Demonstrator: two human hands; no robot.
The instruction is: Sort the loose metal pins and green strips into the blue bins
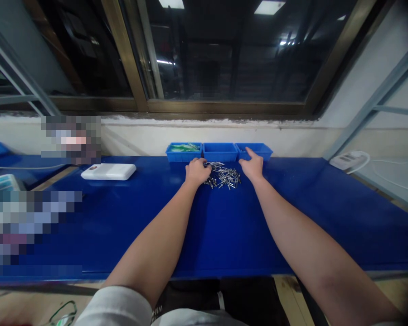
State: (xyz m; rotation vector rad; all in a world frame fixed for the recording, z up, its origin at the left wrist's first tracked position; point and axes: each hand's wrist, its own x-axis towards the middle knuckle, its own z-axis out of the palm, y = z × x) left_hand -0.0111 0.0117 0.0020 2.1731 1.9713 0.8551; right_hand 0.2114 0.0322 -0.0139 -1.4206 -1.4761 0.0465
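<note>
Where the small metal pieces (222, 175) lie heaped on the blue desk (224, 226), just in front of three blue bins (220, 151), both hands work at the pile's edges: the left hand (197, 172) is curled in on its near side, seemingly pinching a few, and the right hand (252, 166) rests loosely spread beside it, near the right bin. Such small, loose pieces could scatter or roll if a wrist sweeps through them, and a pinch might drop some. What they are exactly I cannot tell; the left fingers hide their catch. A white device (109, 171) sits well apart at left.
</note>
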